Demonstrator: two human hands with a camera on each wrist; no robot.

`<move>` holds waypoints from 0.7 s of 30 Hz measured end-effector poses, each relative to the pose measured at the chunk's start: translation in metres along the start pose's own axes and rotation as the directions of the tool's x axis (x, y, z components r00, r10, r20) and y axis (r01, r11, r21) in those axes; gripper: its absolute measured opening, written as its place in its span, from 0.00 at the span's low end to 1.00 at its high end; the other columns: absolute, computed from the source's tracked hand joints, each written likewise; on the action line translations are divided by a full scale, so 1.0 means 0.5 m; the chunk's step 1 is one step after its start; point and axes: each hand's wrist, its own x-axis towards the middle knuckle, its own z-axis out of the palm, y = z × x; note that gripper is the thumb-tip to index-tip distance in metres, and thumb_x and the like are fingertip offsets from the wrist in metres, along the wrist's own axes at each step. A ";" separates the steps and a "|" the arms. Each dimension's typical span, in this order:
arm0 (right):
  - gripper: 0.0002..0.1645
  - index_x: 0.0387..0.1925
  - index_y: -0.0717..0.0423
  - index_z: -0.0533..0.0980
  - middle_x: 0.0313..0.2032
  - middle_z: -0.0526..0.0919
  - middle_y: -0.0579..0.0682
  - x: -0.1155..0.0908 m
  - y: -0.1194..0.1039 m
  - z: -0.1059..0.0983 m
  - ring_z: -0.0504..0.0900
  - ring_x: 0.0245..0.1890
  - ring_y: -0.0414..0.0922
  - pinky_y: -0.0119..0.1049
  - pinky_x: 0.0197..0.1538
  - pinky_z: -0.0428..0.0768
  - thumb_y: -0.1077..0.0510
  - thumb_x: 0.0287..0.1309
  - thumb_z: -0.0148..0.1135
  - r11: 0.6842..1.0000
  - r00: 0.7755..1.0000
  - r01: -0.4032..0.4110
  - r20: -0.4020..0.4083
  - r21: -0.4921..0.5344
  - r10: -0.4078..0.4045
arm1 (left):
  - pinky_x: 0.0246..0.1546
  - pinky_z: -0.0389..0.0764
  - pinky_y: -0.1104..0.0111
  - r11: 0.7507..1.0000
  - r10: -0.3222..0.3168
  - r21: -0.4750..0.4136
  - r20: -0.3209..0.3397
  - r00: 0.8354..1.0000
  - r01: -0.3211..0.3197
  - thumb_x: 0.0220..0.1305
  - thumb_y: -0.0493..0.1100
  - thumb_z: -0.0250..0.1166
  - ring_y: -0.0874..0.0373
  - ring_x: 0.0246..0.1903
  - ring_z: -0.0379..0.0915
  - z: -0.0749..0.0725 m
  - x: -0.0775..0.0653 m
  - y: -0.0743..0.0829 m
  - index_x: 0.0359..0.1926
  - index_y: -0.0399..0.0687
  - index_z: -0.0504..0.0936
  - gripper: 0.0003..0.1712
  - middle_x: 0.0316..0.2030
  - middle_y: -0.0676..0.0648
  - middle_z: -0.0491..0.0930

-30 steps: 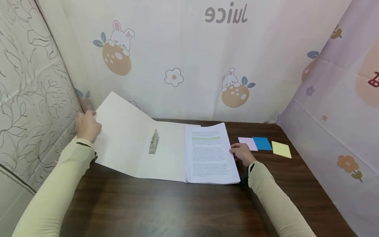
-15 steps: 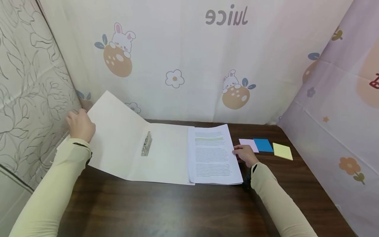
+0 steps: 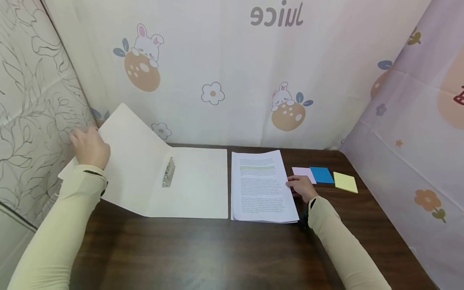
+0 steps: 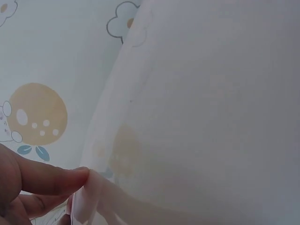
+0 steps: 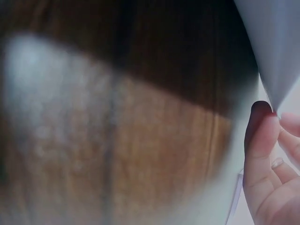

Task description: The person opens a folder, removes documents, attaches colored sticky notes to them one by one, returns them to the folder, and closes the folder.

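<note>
A white ring binder (image 3: 199,181) lies spread open on the left, its metal ring clip (image 3: 168,173) near the spine. Its left cover is lifted and tilted, and my left hand (image 3: 90,148) holds the outer edge. The left wrist view shows the thumb (image 4: 56,180) pressing on the cover's edge. To the right of the binder is a stack of printed paper (image 3: 257,189), with one highlighted line near the top. My right hand (image 3: 301,187) pinches the stack's right edge. In the right wrist view, thumb and fingers meet at the paper's (image 5: 276,51) edge.
Beyond the right hand lie a pink sticky note pad (image 3: 303,174), a blue pad (image 3: 321,175) and a yellow pad (image 3: 345,182). Everything rests on a dark wooden table (image 3: 217,253). Printed curtains (image 3: 239,80) stand behind and at both sides.
The binder has slid left with my left hand, away from the paper stack, so a strip of table shows between them. The right hand and stack have shifted slightly right in view.
</note>
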 end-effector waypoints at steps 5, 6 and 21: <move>0.25 0.62 0.64 0.70 0.48 0.81 0.62 0.002 -0.001 0.003 0.80 0.35 0.47 0.34 0.35 0.80 0.56 0.68 0.54 1.000 1.000 -0.016 0.011 -0.006 0.016 | 0.53 0.58 0.40 0.998 0.019 0.057 -0.024 1.000 -0.018 0.57 0.27 0.47 0.24 0.54 0.58 -0.003 0.002 -0.003 0.47 0.13 0.69 0.19 0.47 0.15 0.65; 0.26 0.63 0.65 0.69 0.47 0.81 0.61 0.002 -0.001 0.004 0.79 0.35 0.47 0.34 0.35 0.80 0.56 0.68 0.54 1.000 1.000 -0.012 0.017 -0.013 0.012 | 0.53 0.58 0.40 0.997 0.021 0.069 -0.027 0.999 -0.019 0.57 0.28 0.47 0.24 0.54 0.58 -0.003 0.002 -0.004 0.47 0.13 0.68 0.19 0.47 0.15 0.65; 0.29 0.64 0.66 0.67 0.46 0.78 0.62 -0.004 -0.006 0.011 0.76 0.33 0.47 0.32 0.33 0.78 0.55 0.66 0.56 0.997 1.000 -0.007 0.020 -0.079 0.009 | 0.51 0.61 0.36 0.990 -0.018 0.139 -0.023 1.000 0.021 0.61 0.37 0.46 0.21 0.54 0.59 0.010 -0.018 -0.010 0.50 0.19 0.65 0.23 0.50 0.16 0.64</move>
